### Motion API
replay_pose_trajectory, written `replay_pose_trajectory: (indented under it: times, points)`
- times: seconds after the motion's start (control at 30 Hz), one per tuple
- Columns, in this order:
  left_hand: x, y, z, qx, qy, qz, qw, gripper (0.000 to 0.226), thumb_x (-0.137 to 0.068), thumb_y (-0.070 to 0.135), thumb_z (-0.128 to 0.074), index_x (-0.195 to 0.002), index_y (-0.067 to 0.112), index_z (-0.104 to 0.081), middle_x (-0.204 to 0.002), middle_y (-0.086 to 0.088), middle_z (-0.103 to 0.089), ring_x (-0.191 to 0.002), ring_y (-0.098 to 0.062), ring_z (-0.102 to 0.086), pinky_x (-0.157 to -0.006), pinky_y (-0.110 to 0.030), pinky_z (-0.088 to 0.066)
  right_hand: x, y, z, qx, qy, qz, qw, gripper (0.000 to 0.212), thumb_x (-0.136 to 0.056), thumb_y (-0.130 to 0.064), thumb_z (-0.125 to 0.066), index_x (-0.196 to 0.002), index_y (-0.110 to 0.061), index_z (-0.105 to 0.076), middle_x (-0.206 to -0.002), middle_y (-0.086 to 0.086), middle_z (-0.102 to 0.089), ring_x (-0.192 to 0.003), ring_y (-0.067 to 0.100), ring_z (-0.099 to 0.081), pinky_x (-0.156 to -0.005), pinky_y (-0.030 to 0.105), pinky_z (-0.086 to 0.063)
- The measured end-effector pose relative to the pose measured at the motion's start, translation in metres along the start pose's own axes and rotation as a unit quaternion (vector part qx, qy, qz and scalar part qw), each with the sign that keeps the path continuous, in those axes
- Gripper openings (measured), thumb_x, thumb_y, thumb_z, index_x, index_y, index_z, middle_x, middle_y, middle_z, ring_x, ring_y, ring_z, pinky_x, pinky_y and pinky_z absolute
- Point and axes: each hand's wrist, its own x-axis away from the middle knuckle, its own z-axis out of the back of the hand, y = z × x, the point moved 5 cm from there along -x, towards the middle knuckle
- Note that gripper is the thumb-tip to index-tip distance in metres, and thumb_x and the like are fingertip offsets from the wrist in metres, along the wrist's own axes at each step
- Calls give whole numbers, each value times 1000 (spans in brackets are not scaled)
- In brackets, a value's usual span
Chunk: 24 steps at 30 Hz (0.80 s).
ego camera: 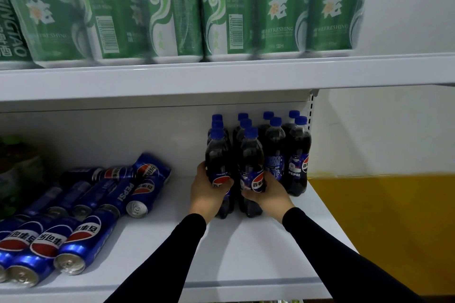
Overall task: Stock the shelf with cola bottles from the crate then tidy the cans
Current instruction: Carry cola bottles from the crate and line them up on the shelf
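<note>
Black long sleeves (172,253) reach in over the front edge of the white metal lower shelf (246,253). Left hand (209,194) grip curled round a dark plastic cola bottle with blue cap (218,162), low on the label; right hand (268,193) grip curled round a second same-type cola bottle (251,170) just beside it. Both bottles upright, bases on the shelf, fronting a block of more blue-capped cola bottles (295,155) standing toward the right rear corner. Blue aluminium Pepsi cans (81,236) lie on their sides in a jumble along the left side, some near the front edge. Green shrink-wrapped beer cans (221,7) stand in a row on the white upper shelf (221,81).
</note>
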Motion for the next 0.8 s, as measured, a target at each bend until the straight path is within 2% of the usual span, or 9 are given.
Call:
replay_pose_trajectory:
  times: [0.13, 0.23, 0.4, 0.6, 0.67, 0.77, 0.8]
  points:
    - [3, -10, -2, -29, -22, 8, 999, 71, -75, 19, -82, -134, 24, -42, -114, 8, -60, -99, -13, -60, -84, -27, -50, 3, 0, 1, 11, -2, 5, 1000, 55, -77, -16, -80, -120, -29, -49, -111, -10, -64, -104, 11, -61, -88, 23, -46]
    - [6, -25, -3, -53, -52, 21, 997, 76, -74, 14, -80, -138, 23, -40, -124, 3, -62, -111, -19, -61, -91, -31, -51, 3, 0, 1, 18, -4, 7, 1000, 57, -78, -18, -79, -125, -26, -49, -117, -7, -64, -107, 12, -60, -92, 26, -46]
    - [8, -32, -2, -80, -82, 26, 993, 72, -81, 17, -76, -141, 18, -37, -130, -1, -60, -117, -21, -58, -95, -33, -49, 3, -2, -1, 25, -6, 10, 1000, 58, -79, -19, -78, -128, -25, -47, -115, -11, -62, -106, 8, -58, -85, 19, -43]
    - [9, -31, -2, -73, -84, 31, 993, 73, -82, 16, -75, -142, 20, -35, -130, 0, -60, -116, -21, -58, -96, -34, -50, 4, 3, -1, 19, 3, -1, 1000, 59, -75, -15, -80, -123, -27, -47, -116, -7, -64, -106, 12, -60, -91, 27, -48]
    - [10, -32, -2, -73, -85, 36, 993, 74, -80, 14, -76, -141, 21, -35, -126, 0, -61, -111, -21, -61, -91, -34, -53, 5, 9, -2, 36, -2, -15, 999, 63, -70, -13, -83, -120, -28, -49, -115, -5, -65, -105, 15, -62, -94, 34, -51]
    - [12, -34, -3, -64, -101, 56, 991, 76, -75, 4, -74, -138, 23, -35, -113, -2, -65, -92, -21, -67, -70, -33, -60, 10, 26, -5, 30, -7, -47, 998, 64, -66, -13, -84, -120, -25, -51, -113, -4, -66, -104, 19, -64, -91, 42, -56]
    - [12, -35, -3, -62, -102, 59, 991, 77, -75, 3, -73, -138, 23, -35, -113, -4, -66, -89, -23, -68, -67, -36, -61, 11, 30, -6, 26, -6, -54, 998, 64, -67, -13, -84, -121, -23, -51, -112, -3, -66, -104, 20, -64, -91, 43, -56]
